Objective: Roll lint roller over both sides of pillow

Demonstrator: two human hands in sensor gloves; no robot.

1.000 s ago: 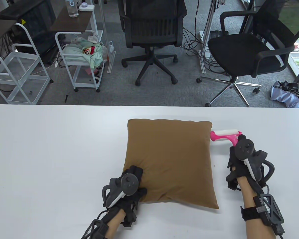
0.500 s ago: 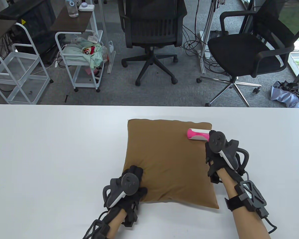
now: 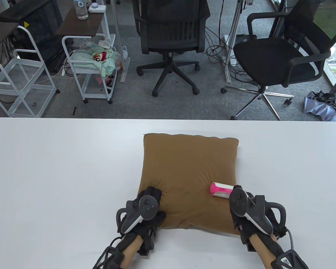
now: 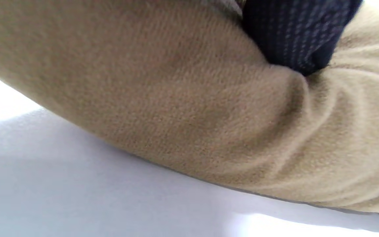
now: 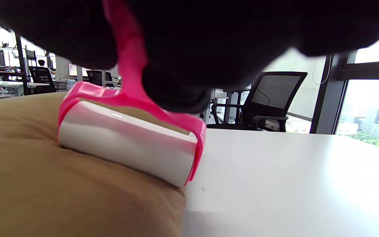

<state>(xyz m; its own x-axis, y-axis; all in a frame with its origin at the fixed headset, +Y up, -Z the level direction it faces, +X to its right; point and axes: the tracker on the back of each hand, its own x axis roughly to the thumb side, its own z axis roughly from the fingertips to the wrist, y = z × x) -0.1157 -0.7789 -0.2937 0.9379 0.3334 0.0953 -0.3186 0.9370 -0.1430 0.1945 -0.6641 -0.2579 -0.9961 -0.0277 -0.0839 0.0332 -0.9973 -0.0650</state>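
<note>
- The white table [image 3: 58, 168] runs the full width of the view from above, and everything I am working on lies on it.
- The brown pillow [image 3: 189, 173] lies flat on the table, a little right of the middle, with its near edge between my two hands.
- My left hand [image 3: 145, 213] presses down on the pillow's near left corner. In my left wrist view one gloved finger [image 4: 294, 36] digs into the fabric and creases it. I cannot tell how far the rest of that hand is curled.
- My right hand [image 3: 246, 213] sits over the pillow's near right corner, wrapped around the pink handle of the lint roller [image 3: 220, 190]. The glove covers most of the handle, so only the neck and frame show.
- The lint roller lies on the pillow's top side, close to the right edge and toward the near end. In my right wrist view its white drum [image 5: 127, 144] rests on the fabric and dents it slightly, with the right end of the drum right at the pillow's side edge.
</note>
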